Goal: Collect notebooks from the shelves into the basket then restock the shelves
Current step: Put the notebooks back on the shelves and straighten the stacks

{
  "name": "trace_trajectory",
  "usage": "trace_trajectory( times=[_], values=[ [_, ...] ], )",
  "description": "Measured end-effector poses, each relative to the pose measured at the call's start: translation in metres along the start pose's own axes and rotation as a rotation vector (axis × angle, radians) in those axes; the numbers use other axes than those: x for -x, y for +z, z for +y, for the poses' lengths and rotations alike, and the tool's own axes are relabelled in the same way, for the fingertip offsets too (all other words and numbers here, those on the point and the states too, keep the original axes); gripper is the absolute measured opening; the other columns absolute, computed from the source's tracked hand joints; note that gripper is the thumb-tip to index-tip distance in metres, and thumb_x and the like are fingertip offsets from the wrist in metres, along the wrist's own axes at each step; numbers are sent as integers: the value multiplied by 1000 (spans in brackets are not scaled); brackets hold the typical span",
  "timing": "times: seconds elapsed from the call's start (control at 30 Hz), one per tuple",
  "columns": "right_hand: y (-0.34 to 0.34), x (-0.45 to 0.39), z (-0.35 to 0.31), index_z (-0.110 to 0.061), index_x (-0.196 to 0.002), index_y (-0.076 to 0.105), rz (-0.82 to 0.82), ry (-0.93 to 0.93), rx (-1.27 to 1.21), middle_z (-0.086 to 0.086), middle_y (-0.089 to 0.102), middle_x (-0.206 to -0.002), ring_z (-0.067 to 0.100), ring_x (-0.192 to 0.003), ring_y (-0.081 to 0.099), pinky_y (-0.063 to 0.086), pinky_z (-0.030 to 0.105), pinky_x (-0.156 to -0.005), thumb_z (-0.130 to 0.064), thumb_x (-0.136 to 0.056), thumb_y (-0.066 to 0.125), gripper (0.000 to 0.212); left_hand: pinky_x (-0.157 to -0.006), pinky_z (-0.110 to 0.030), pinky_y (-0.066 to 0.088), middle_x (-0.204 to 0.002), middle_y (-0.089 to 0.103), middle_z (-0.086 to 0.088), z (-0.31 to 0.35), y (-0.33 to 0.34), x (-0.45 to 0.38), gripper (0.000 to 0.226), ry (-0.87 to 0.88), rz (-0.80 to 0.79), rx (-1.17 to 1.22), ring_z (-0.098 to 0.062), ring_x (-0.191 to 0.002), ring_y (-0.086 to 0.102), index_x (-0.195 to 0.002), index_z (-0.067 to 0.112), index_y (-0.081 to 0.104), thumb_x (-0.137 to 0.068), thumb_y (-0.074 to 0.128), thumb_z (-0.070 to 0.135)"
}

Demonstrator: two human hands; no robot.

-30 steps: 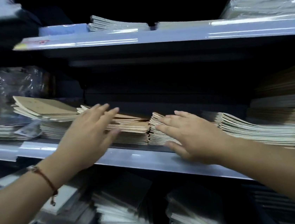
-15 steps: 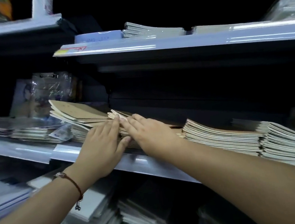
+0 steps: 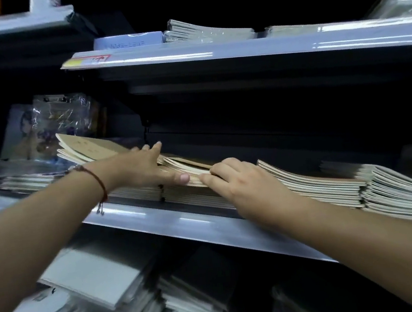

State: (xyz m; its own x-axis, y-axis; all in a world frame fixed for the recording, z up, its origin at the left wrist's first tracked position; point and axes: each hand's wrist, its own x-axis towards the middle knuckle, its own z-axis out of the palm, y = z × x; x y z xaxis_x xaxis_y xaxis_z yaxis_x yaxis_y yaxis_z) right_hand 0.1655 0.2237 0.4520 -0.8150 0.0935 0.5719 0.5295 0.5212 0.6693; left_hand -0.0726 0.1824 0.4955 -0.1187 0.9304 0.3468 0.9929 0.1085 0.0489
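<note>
A stack of brown-covered notebooks (image 3: 190, 166) lies on the middle shelf (image 3: 181, 221). My left hand (image 3: 139, 169) lies flat on top of this stack, fingers straight and pointing into the shelf, thumb against the stack's front edge. My right hand (image 3: 244, 184) is at the stack's right side, its curled fingertips tucked into the notebook edges. More brown notebooks (image 3: 83, 146) lean up at the left. No basket is in view.
Further notebook stacks (image 3: 313, 186) run along the shelf to the right. The upper shelf (image 3: 239, 49) hangs low over the stacks and carries wrapped notebooks. Clear plastic packets (image 3: 61, 115) stand at the back left. Dark and white pads (image 3: 98, 276) fill the lower shelf.
My left hand has slid deeper over the stack. My right hand has moved right from beside the left and curled its fingers into the stack's right edge. The view has shifted left.
</note>
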Motion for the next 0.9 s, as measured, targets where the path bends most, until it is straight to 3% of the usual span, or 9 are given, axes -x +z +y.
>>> trace_trajectory(
  times=[0.1, 0.23, 0.3, 0.47, 0.53, 0.6, 0.7, 0.8, 0.9],
  values=[
    [2, -3, -6, -13, -129, 53, -61, 93, -29, 5, 55, -106, 27, -93, 52, 48, 36, -69, -2, -72, 30, 62, -121, -42, 16, -164, 11, -5, -3, -7, -20, 138, 7, -139, 91, -27, -149, 18, -157, 16, 12, -51, 38, 101],
    [6, 2, -12, -17, -144, 37, -151, 151, -140, 9, 42, -138, 29, -119, 42, 46, 42, -94, 5, -76, 48, 72, -114, -42, 34, -152, 42, -3, -12, 4, -30, 139, 48, -33, 285, -23, -135, 44, -150, 18, 33, -41, 49, 103],
    [2, 3, -14, -22, -152, 24, -214, 164, -177, 9, 22, -157, 27, -136, 28, 32, 41, -110, 4, -85, 43, 74, -107, -33, 37, -149, 46, -2, -11, 9, -19, 135, 72, 63, 382, -21, -132, 47, -149, 19, 37, -42, 49, 99],
    [-10, -1, -2, -25, -156, 12, -317, 128, -182, 3, 21, -159, 23, -140, 29, 27, 32, -112, 0, -91, 38, 74, -85, -25, 43, -124, 47, 6, 1, 29, 18, 110, 158, 286, 357, -13, -107, 55, -141, 27, 48, -50, 51, 88],
    [-10, -1, 1, -16, -154, 24, -268, 58, -91, 11, 34, -154, 29, -135, 40, 35, 36, -110, -4, -89, 33, 67, -90, -27, 43, -122, 48, 6, 0, 36, 20, 98, 181, 352, 345, -13, -107, 54, -141, 25, 49, -61, 44, 81],
    [-4, -1, 3, -7, -146, 41, -185, -58, -4, 17, 48, -145, 33, -130, 50, 41, 41, -107, -10, -88, 29, 60, -104, -30, 38, -137, 46, -1, -1, 45, 18, 93, 230, 408, 261, -21, -125, 49, -149, 21, 39, -76, 31, 79],
    [7, -4, 15, 0, -144, 42, -187, -216, 106, 19, 46, -147, 32, -136, 44, 30, 41, -115, -19, -99, 22, 53, -120, -43, 15, -154, 34, -15, 6, 68, 7, 80, 327, 554, 67, -35, -147, 21, -153, 11, 27, -96, 10, 63],
    [20, -6, 38, -2, -149, 35, -292, -248, 233, 18, 37, -153, 31, -142, 35, 21, 42, -118, -42, -100, 23, 64, -119, -50, 8, -154, 33, -19, 21, 87, -18, 85, 270, 560, 46, -43, -147, 12, -154, 11, 24, -94, -3, 65],
    [35, -4, 47, -4, -148, 36, -382, -172, 319, 18, 35, -154, 33, -141, 37, 37, 49, -111, -54, -95, 23, 75, -119, -47, -7, -161, 9, -17, 37, 87, -41, 87, 147, 463, 94, -36, -149, -7, -156, 27, 3, -82, -6, 70]
  ],
)
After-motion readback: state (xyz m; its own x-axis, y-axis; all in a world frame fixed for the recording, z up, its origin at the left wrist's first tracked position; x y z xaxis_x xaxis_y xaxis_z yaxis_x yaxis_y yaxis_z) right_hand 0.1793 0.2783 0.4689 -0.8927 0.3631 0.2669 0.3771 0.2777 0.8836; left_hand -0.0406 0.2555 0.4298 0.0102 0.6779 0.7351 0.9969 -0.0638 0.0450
